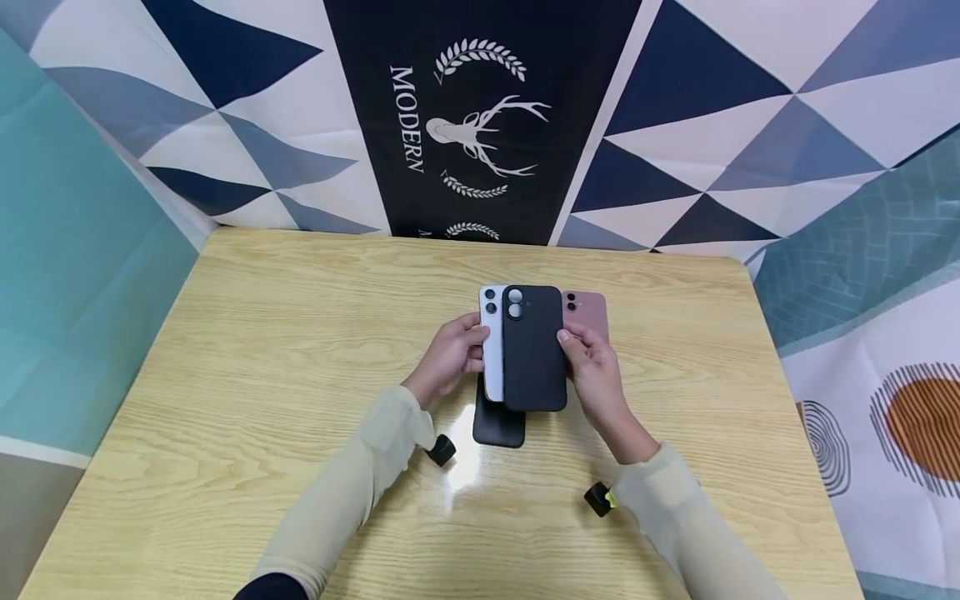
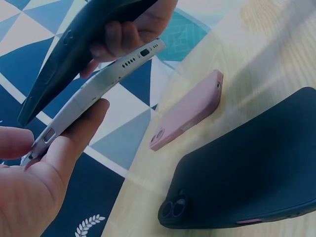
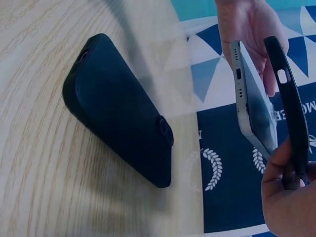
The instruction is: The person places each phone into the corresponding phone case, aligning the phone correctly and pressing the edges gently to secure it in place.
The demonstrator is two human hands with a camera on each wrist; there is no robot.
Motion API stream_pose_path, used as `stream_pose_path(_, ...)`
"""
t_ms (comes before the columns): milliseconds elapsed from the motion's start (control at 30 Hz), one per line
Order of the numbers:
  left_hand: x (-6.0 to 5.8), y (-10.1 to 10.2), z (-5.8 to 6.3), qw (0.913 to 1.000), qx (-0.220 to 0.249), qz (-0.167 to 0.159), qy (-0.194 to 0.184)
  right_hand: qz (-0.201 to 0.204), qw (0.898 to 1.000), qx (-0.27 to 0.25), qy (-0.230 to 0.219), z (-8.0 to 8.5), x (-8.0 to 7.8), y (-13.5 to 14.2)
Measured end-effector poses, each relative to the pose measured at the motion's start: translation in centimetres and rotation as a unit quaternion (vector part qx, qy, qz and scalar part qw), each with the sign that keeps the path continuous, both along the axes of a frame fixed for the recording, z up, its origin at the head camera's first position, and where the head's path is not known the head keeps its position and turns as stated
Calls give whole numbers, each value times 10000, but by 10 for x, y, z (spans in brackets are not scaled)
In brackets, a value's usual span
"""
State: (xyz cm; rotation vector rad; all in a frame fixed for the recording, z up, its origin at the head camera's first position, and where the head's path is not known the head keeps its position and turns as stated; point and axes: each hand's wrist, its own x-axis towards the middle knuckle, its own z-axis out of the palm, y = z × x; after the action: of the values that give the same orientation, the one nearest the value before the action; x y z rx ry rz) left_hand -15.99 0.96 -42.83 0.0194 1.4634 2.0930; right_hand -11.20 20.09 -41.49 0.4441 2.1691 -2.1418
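A white phone [image 1: 492, 350] is pinched by its edge in my left hand [image 1: 448, 354], its two dark camera lenses at the top. My right hand [image 1: 597, 375] grips a black phone case [image 1: 534, 354] by its right edge. Seen from the head, the case overlaps the phone's right part, and light shows through its camera cutout. Both wrist views show a narrow gap between the phone [image 3: 251, 98] and the case [image 3: 289, 94], held above the table. Beneath them lies a black phone-shaped piece [image 1: 498, 425] with a camera ring [image 2: 175, 206].
On the wooden table [image 1: 300, 333], a pink phone-shaped piece [image 1: 592, 312] lies behind my right hand, partly covered by it. Patterned cloth [image 1: 480, 125] stands along the far edge. Small black blocks [image 1: 442, 450] show at both sleeve cuffs.
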Motion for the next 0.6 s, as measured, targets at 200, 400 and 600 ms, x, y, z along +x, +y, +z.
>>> stream_pose_path(200,9,-3,-1,9991,425,-25,29,300,9995,66,8,2,0,-5)
stream_pose_path(400,15,-5,-1,9970,755,-41,167,390,9987,326,65,6,0,-9)
stream_pose_path(600,18,-7,-2,9952,962,-47,184,241,9981,571,26,7,-2,-13)
